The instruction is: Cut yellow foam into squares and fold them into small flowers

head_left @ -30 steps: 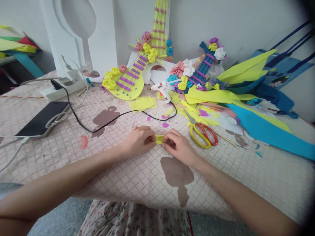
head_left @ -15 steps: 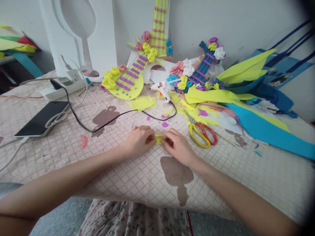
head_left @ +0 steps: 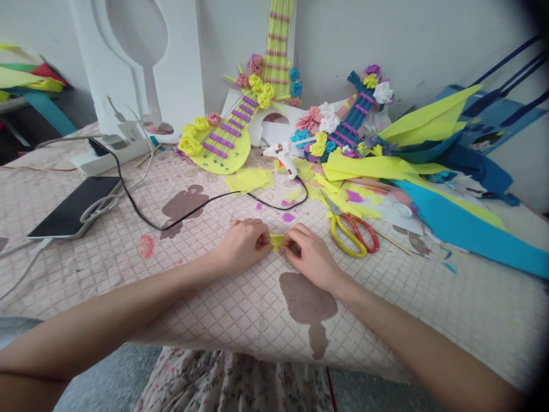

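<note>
Between my fingertips, just over the quilted tablecloth, is a small piece of yellow crepe paper (head_left: 277,241). My left hand (head_left: 245,245) pinches its left end, and my right hand (head_left: 309,254) pinches the right end. Both hands are closed, with curled fingers hiding the paper's ends. To the right of my right hand lie scissors (head_left: 352,233) with one yellow and one red handle. Beyond my hands is a flat sheet of yellow paper (head_left: 249,180). A white glue gun (head_left: 283,159) rests behind it, its black cord looping toward me.
Paper-decorated guitar shapes, one yellow (head_left: 227,146) and one blue (head_left: 349,126), lean at the back. Blue crepe paper (head_left: 463,223) spreads across the right side. On the left are a phone (head_left: 75,209) with a cable and a power strip (head_left: 114,154). A thin stick (head_left: 394,243) lies beside the scissors.
Both hands stay almost in place, still pinching the yellow paper. The paper strip between the fingertips has shifted slightly in shape.
</note>
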Demonstrator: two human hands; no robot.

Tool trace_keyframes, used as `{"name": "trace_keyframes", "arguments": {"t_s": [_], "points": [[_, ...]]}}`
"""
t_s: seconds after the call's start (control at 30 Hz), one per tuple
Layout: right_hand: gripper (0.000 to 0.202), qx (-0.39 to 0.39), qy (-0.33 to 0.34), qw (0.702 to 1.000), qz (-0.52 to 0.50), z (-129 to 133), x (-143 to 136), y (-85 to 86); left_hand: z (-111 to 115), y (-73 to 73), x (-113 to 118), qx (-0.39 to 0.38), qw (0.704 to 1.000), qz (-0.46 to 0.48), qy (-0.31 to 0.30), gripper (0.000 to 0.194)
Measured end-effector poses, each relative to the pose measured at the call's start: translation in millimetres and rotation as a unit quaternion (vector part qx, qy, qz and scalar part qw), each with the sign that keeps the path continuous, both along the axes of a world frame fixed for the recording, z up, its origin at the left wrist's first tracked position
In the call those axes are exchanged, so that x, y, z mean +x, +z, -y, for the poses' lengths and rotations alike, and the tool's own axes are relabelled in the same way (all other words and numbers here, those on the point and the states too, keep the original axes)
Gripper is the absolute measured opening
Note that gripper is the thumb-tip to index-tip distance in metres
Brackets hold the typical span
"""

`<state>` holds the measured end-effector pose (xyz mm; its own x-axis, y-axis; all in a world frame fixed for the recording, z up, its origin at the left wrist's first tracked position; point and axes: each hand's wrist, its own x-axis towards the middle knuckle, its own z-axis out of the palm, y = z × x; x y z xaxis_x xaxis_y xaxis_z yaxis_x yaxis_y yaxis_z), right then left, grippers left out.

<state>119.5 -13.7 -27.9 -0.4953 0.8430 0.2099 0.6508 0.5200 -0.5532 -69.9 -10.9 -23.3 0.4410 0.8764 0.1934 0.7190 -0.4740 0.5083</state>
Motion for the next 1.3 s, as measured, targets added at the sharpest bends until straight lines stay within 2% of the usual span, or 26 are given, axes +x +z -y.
{"name": "trace_keyframes", "arguments": {"t_s": [0.33, 0.47, 0.57, 0.73, 0.83, 1.03, 1.13, 1.3], "points": [[0.010, -0.002, 0.002, 1.000, -0.005, -1.0, 1.2, -0.6, -4.2, 4.5, -2.4, -0.056, 0.998, 0.029, 0.002, 0.003], [0.013, -0.007, 0.006, 1.000, -0.029, -0.7, 1.8, -1.5, -6.5, 2.2, -5.5, -0.079, 0.993, 0.083, 0.016, 0.020], [0.021, -0.011, 0.006, 0.999, -0.036, -0.4, 2.2, -1.9, -7.5, 1.4, -7.0, -0.068, 0.993, 0.099, -0.006, 0.028], [0.016, -0.016, 0.029, 0.999, -0.007, -0.7, 3.3, 0.5, -8.0, 3.9, -7.6, -0.072, 0.995, 0.068, -0.033, 0.015], [0.012, -0.019, 0.034, 0.999, -0.007, -0.8, 3.2, 2.5, -8.3, 4.9, -7.6, -0.074, 0.995, 0.064, -0.034, 0.014], [0.011, -0.012, -0.015, 0.999, -0.028, -2.3, 0.2, 0.1, -10.5, 3.2, -9.4, -0.074, 0.995, 0.055, -0.040, 0.012], [0.013, 0.004, -0.009, 1.000, -0.007, -3.2, -1.6, -3.3, -10.7, 2.2, -8.6, -0.072, 0.995, 0.061, -0.044, 0.010], [0.014, 0.010, -0.004, 1.000, 0.011, -3.4, -3.0, -5.5, -9.2, -0.1, -3.1, -0.086, 0.993, 0.083, 0.015, 0.017]]}}
